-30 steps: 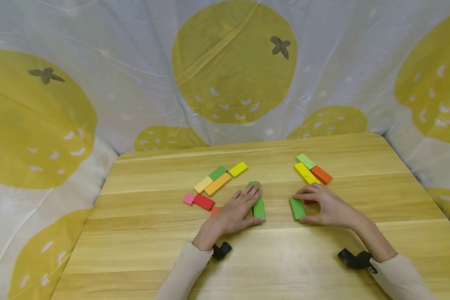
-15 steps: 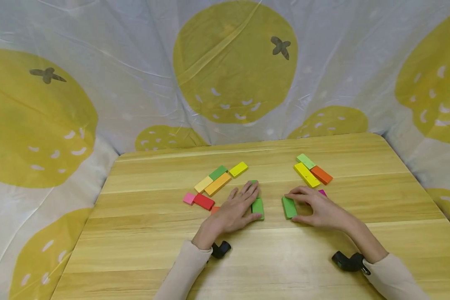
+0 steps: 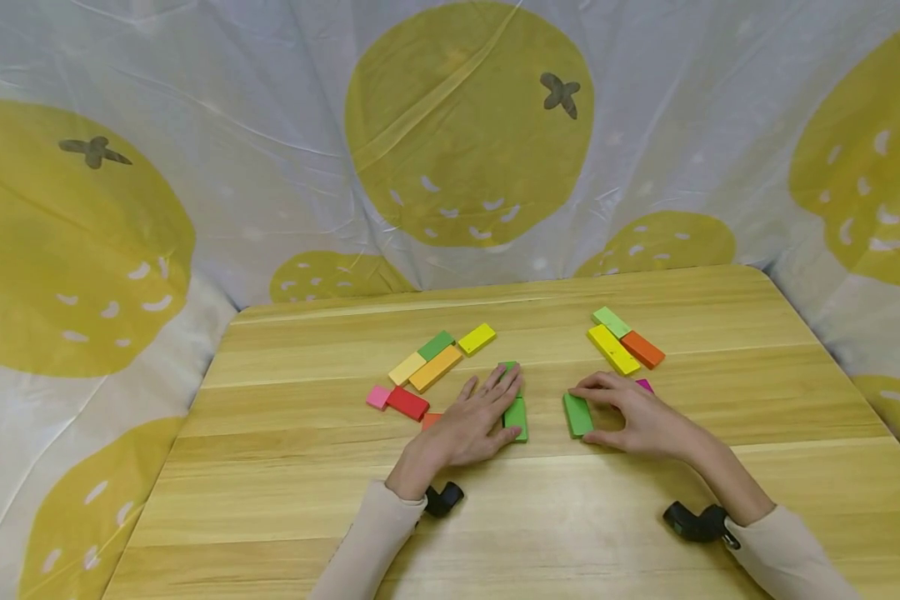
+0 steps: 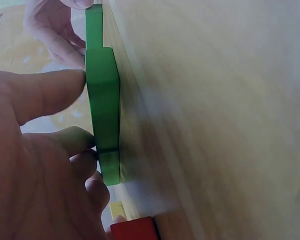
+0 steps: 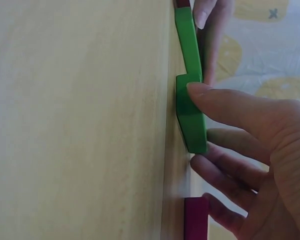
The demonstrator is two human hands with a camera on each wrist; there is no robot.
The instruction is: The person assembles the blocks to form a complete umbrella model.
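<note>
My right hand (image 3: 641,417) pinches a green block (image 3: 577,417) between thumb and fingers; it lies flat on the table. In the right wrist view, the thumb is on the near end of this green block (image 5: 190,117). To the left, with a gap between, my left hand (image 3: 468,427) rests over two green blocks set end to end. Its fingers lie fairly straight across the far block, and its thumb touches the nearer green block (image 3: 518,423). The left wrist view shows that green block (image 4: 104,100) beside the thumb. A magenta block (image 3: 645,386) is partly hidden behind my right hand.
On the left of the wooden table (image 3: 540,525) lie pink, red (image 3: 408,403), orange, cream, dark green and yellow (image 3: 477,339) blocks. Light green, yellow (image 3: 613,348) and orange-red (image 3: 642,349) blocks lie at the right back. A patterned cloth (image 3: 465,267) hangs behind.
My right hand has slid left with the green block, narrowing the gap to the other green blocks. The magenta block has become more visible. My left hand has barely shifted.
</note>
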